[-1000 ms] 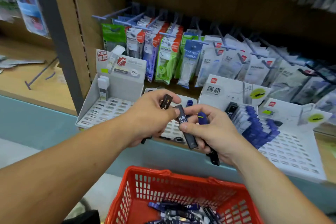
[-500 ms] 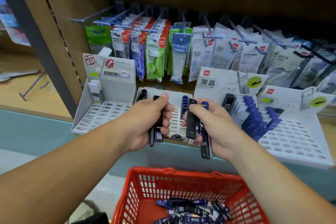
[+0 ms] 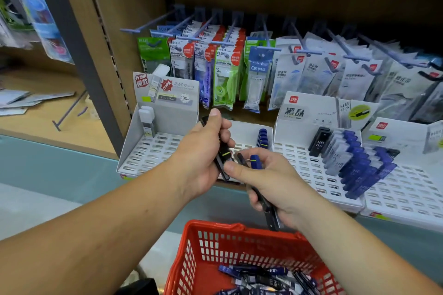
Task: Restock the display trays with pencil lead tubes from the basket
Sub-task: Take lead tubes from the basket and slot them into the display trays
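My left hand [image 3: 203, 151] grips a few black pencil lead tubes [image 3: 222, 163] upright in front of the middle display tray [image 3: 242, 148]. Right beside it, my right hand [image 3: 268, 182] holds other tubes, one blue-capped [image 3: 255, 160], and its thumb touches the bottom of the left hand's tubes. The red basket [image 3: 215, 242] below holds several more blue and black tubes [image 3: 261, 273]. A tray on the right [image 3: 299, 163] carries rows of blue-capped tubes [image 3: 354, 163] and one black tube [image 3: 320, 141].
A left tray [image 3: 148, 153] holds a white-capped tube at its back. A further white tray [image 3: 407, 189] sits far right. Hanging packets [image 3: 225, 72] on pegs fill the shelf back. A grey upright post [image 3: 76, 55] stands left.
My left hand has risen slightly with its tubes. My right hand has dropped and turned, bringing its thumb against the bottom of the left hand's tubes. The camera has moved nearer the shelf.
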{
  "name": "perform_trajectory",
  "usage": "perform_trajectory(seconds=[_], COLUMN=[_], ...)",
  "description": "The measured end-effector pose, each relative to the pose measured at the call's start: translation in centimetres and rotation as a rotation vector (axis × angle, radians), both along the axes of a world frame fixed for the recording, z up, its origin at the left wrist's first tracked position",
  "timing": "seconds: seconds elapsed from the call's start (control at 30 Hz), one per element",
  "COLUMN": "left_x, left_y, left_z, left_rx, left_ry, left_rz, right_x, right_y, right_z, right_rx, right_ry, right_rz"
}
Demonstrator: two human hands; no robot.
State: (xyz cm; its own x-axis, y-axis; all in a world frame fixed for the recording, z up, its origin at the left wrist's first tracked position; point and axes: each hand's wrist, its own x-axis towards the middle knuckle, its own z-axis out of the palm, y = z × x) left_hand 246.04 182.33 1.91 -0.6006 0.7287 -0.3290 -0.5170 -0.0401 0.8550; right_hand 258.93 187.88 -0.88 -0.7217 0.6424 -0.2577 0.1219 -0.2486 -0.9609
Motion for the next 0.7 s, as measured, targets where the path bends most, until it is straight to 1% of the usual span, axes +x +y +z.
perform_trajectory(seconds=[0.13,0.23,0.3,0.4,0.47,0.57,0.7], left_x=[0.6,0.7,0.6,0.0,-0.7,-1.9,-3.9], left_y=[0.0,-0.2,-0.5,-1.1,-1.5,-1.9,-2.6], left_z=[0.1,-0.2,-0.4,-0.4,-0.5,-0.8,-0.4], left_rx=[0.001,-0.007,-0.013,-0.016,-0.018,-0.046,-0.06], left_ry=[0.062,0.104,0.079,-0.019,-0.027,0.069,0.186], left_rz=[0.006,-0.041,-0.092,-0.178,-0.229,-0.232,-0.104], right_x=[0.1,0.3,0.5,0.8,0.8,0.7,0.4], right_y=[-0.5,-0.6,-0.7,-0.6,-0.4,-0.2,0.0], right_z=[0.5,0.8,0.9,0.9,0.9,0.6,-0.2], right_rx=[0.012,0.086,0.179,0.314,0.337,0.345,0.317], right_ry=[0.027,-0.007,-0.035,-0.076,-0.089,-0.111,-0.119], right_rz=[0.06,0.071,0.113,0.142,0.136,0.118,0.069])
